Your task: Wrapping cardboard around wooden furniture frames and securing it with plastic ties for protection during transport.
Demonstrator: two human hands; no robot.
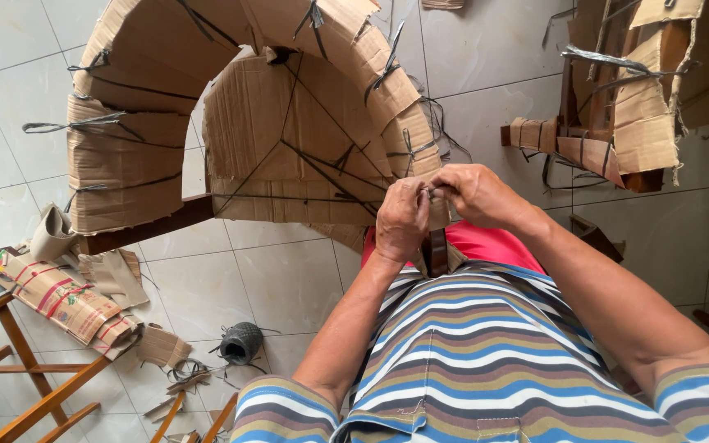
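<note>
A dark cord [434, 192] is pinched between the fingers of the left hand [404, 220] and right hand [476, 194], touching the cardboard-wrapped frame [289, 139] edge.

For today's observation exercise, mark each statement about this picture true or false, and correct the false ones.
1. Both hands, the left hand and the right hand, meet at the edge of the cardboard-wrapped chair. True.
2. The cardboard is bound with dark string. True.
3. The ball of string sits on a table. False: it lies on the tiled floor.
4. The person wears a plain white shirt. False: the shirt is striped.
5. Torn cardboard scraps lie on the floor at the left. True.
</note>
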